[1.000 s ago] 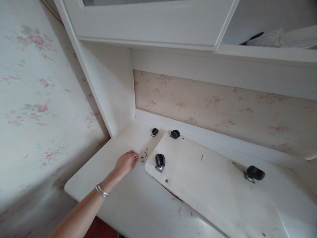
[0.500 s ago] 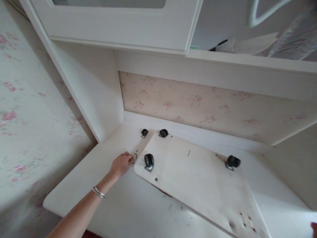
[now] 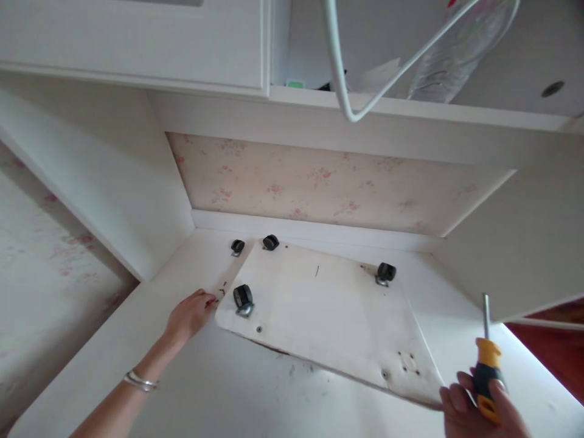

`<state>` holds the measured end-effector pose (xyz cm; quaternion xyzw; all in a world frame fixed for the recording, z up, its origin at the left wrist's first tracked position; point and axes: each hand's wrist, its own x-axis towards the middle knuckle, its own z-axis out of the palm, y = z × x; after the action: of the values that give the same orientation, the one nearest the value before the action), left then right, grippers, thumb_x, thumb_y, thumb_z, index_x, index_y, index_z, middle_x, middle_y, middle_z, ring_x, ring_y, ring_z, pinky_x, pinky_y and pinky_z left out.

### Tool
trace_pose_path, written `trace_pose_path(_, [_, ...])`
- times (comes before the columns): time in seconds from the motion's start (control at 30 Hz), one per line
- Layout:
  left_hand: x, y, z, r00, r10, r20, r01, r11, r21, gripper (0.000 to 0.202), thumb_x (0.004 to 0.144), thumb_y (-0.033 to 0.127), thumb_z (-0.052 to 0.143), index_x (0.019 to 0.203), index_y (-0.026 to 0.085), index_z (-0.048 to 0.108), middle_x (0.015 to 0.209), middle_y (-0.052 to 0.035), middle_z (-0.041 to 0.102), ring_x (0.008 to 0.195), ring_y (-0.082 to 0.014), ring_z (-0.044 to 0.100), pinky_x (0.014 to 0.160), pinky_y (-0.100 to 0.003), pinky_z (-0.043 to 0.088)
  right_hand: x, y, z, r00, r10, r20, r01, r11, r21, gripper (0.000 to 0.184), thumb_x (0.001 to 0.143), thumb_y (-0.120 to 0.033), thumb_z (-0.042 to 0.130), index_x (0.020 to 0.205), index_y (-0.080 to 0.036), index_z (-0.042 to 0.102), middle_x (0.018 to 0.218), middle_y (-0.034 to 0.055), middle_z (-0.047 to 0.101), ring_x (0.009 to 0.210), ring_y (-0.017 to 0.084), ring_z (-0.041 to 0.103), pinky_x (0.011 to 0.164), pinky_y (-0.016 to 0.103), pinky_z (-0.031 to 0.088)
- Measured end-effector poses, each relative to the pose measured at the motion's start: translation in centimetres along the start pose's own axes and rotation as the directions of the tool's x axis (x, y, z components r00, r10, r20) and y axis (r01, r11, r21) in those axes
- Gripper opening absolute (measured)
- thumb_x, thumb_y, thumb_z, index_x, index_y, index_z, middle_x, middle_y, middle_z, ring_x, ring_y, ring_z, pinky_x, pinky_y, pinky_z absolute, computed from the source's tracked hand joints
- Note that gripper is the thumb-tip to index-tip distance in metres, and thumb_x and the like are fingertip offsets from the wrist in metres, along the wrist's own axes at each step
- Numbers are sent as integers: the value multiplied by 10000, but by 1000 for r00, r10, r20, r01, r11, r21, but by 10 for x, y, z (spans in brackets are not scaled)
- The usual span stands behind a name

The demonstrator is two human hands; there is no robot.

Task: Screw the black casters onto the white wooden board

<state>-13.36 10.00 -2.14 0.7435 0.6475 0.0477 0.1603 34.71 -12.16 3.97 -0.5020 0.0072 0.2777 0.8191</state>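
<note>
My left hand reaches over the white desk top, fingers pinched together at a few small dark screws beside a white board. The board lies flat with black caster wheels on it: one near my fingers, one at the far corner, one on the right. A loose caster sits on the desk. My right hand grips a screwdriver with a yellow and black handle, shaft pointing up, at the board's near right corner.
White cabinets and a shelf hang overhead, with a white hanger dangling in front. Flowered wallpaper backs the desk. A white side panel closes the right, another the left.
The view has swung right and down. My right hand with the screwdriver has come into view at the bottom right. My left hand stays at the small screws.
</note>
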Motion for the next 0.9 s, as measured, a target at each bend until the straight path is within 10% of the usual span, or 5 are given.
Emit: trace_pose_path(0.9, [-1,-5,2,995,-97,-26,98,993,58,462,952,446,342,1114,247,726,1178,-87,737,1062,-313,690,833,-363,506,-10,-1,2,999,-33,5,32,997,73,196,745,-277,748,907,-181,694,743,-13,585,501,53,443,444,174,423])
